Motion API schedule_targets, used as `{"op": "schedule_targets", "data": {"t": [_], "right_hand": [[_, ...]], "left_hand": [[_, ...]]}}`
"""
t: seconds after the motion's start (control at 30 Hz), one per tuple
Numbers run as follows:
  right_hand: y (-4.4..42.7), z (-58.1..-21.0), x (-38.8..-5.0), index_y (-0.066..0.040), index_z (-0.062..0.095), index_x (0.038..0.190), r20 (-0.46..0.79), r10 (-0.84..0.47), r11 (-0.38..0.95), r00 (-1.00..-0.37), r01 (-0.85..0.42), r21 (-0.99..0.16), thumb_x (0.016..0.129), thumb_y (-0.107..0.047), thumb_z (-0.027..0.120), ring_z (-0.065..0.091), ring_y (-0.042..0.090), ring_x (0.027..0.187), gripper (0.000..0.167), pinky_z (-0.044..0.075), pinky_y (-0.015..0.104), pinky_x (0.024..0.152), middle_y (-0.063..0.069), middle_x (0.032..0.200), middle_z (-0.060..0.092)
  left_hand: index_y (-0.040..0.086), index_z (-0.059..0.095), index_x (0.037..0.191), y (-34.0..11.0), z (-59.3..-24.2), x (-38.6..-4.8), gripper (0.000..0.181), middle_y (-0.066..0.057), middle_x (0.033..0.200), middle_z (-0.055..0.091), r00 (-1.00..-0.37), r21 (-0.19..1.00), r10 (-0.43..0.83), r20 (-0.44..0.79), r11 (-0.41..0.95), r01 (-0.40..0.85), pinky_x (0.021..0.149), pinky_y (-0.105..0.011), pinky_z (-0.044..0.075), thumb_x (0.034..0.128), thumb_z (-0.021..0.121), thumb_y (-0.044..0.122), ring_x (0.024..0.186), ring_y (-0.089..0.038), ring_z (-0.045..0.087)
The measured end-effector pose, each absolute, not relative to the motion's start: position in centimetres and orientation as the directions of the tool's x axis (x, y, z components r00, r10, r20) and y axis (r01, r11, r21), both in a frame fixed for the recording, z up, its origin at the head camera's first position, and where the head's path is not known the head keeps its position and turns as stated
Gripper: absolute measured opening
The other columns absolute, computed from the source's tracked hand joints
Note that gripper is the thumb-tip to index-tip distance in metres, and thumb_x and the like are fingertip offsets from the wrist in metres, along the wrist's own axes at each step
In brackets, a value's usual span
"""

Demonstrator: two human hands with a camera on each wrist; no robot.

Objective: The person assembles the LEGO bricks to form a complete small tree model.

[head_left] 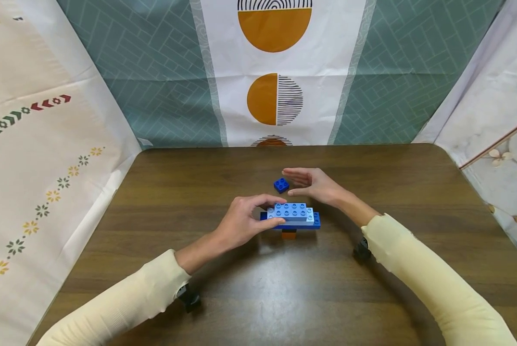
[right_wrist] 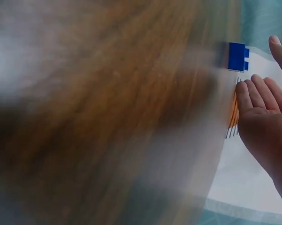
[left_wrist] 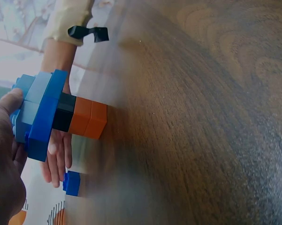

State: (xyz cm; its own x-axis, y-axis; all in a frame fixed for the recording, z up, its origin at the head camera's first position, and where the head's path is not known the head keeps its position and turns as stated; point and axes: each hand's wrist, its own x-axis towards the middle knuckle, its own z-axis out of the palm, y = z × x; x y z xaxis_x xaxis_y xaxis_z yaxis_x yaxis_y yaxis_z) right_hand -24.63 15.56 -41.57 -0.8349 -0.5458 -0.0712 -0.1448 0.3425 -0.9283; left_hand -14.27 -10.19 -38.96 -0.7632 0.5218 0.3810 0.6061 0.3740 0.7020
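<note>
My left hand [head_left: 239, 218] holds the left end of a toy brick build, thumb in front and fingers behind. On top are light blue bricks [head_left: 290, 211], over a long dark blue brick [left_wrist: 48, 117]. Below that, the left wrist view shows a black brick [left_wrist: 64, 112] and orange bricks [left_wrist: 88, 117] forming a narrow stem that stands on the table. A small dark blue brick [head_left: 281, 185] lies loose behind the build. Beside it my right hand [head_left: 316, 186] has its fingers extended and thumb apart, holding nothing. A gap separates hand and loose brick in the right wrist view.
The brown wooden table [head_left: 163, 192] has a patterned cloth [head_left: 163, 72] hanging behind its far edge. Pale cloths flank it on the left and right. A dark device [head_left: 190, 297] sits under the left wrist, another [head_left: 362, 250] under the right.
</note>
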Motion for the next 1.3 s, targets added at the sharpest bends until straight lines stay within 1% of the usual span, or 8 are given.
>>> {"op": "schedule_targets", "data": {"t": [0.23, 0.33, 0.4, 0.63, 0.73, 0.87, 1.03, 1.3], "right_hand": [[14.4, -42.2, -25.6, -0.003, 0.049, 0.157, -0.074, -0.544, 0.383, -0.836, -0.168, -0.908, 0.099, -0.005, 0.077, 0.048, 0.035, 0.147, 0.065, 0.039, 0.050, 0.120, 0.016, 0.159, 0.052], [14.0, -42.4, -25.7, -0.002, 0.051, 0.156, -0.062, -0.546, 0.407, -0.835, -0.199, -0.891, 0.098, -0.004, 0.077, 0.052, 0.036, 0.145, 0.064, 0.041, 0.051, 0.119, 0.017, 0.157, 0.054], [13.8, -42.4, -25.8, -0.002, 0.053, 0.154, -0.046, -0.542, 0.424, -0.839, -0.226, -0.877, 0.098, -0.003, 0.077, 0.055, 0.036, 0.141, 0.061, 0.043, 0.051, 0.117, 0.017, 0.154, 0.056], [13.2, -42.7, -25.7, -0.004, 0.065, 0.144, 0.016, -0.519, 0.520, -0.855, -0.330, -0.788, 0.097, -0.002, 0.077, 0.067, 0.036, 0.126, 0.048, 0.051, 0.050, 0.110, 0.017, 0.142, 0.067], [13.2, -42.7, -25.7, -0.003, 0.069, 0.139, 0.042, -0.511, 0.531, -0.859, -0.353, -0.770, 0.097, -0.002, 0.077, 0.069, 0.036, 0.122, 0.043, 0.053, 0.050, 0.107, 0.018, 0.137, 0.070], [13.4, -42.4, -25.6, -0.002, 0.072, 0.134, 0.058, -0.481, 0.526, -0.875, -0.341, -0.779, 0.096, -0.005, 0.079, 0.071, 0.035, 0.119, 0.038, 0.055, 0.050, 0.105, 0.018, 0.132, 0.072], [14.4, -41.3, -25.3, 0.000, 0.072, 0.133, 0.079, -0.439, 0.467, -0.895, -0.303, -0.831, 0.096, -0.007, 0.080, 0.071, 0.034, 0.120, 0.039, 0.055, 0.048, 0.105, 0.018, 0.130, 0.073], [16.2, -38.9, -23.9, -0.001, 0.073, 0.132, 0.137, -0.422, 0.368, -0.896, -0.308, -0.877, 0.094, -0.009, 0.083, 0.074, 0.032, 0.114, 0.039, 0.058, 0.039, 0.099, 0.017, 0.126, 0.075]], "left_hand": [[0.012, 0.076, 0.128, -10.2, -39.0, -14.3, 0.038, 0.000, 0.121, 0.077, -0.771, 0.700, 0.518, 0.370, 0.390, 0.598, 0.086, -0.029, 0.061, 0.0933, 0.086, 0.023, 0.099, -0.009, 0.070], [0.012, 0.076, 0.128, -10.1, -39.0, -14.4, 0.038, 0.001, 0.121, 0.077, -0.771, 0.697, 0.517, 0.371, 0.394, 0.599, 0.086, -0.027, 0.060, 0.0932, 0.086, 0.023, 0.098, -0.008, 0.069], [0.012, 0.076, 0.127, -10.2, -38.9, -14.4, 0.037, 0.001, 0.120, 0.077, -0.770, 0.697, 0.518, 0.374, 0.391, 0.601, 0.085, -0.028, 0.061, 0.0931, 0.086, 0.024, 0.098, -0.008, 0.069], [0.010, 0.076, 0.127, -10.2, -39.0, -14.3, 0.037, -0.001, 0.115, 0.078, -0.763, 0.705, 0.521, 0.383, 0.369, 0.606, 0.082, -0.037, 0.063, 0.0924, 0.087, 0.020, 0.093, -0.009, 0.070], [0.011, 0.076, 0.127, -10.2, -39.1, -14.3, 0.038, -0.002, 0.116, 0.078, -0.763, 0.704, 0.520, 0.384, 0.369, 0.606, 0.083, -0.038, 0.063, 0.0927, 0.087, 0.021, 0.093, -0.009, 0.071], [0.011, 0.075, 0.128, -10.2, -39.1, -14.3, 0.038, -0.001, 0.118, 0.077, -0.766, 0.710, 0.520, 0.378, 0.368, 0.600, 0.084, -0.038, 0.062, 0.0935, 0.086, 0.022, 0.096, -0.009, 0.070], [0.011, 0.075, 0.128, -10.2, -39.0, -14.3, 0.038, -0.001, 0.117, 0.078, -0.765, 0.709, 0.524, 0.376, 0.368, 0.601, 0.083, -0.037, 0.063, 0.0934, 0.086, 0.022, 0.095, -0.009, 0.070], [0.012, 0.076, 0.128, -10.2, -39.0, -14.3, 0.037, -0.001, 0.119, 0.077, -0.765, 0.705, 0.524, 0.374, 0.376, 0.601, 0.084, -0.037, 0.062, 0.0935, 0.086, 0.022, 0.096, -0.009, 0.069]]}}
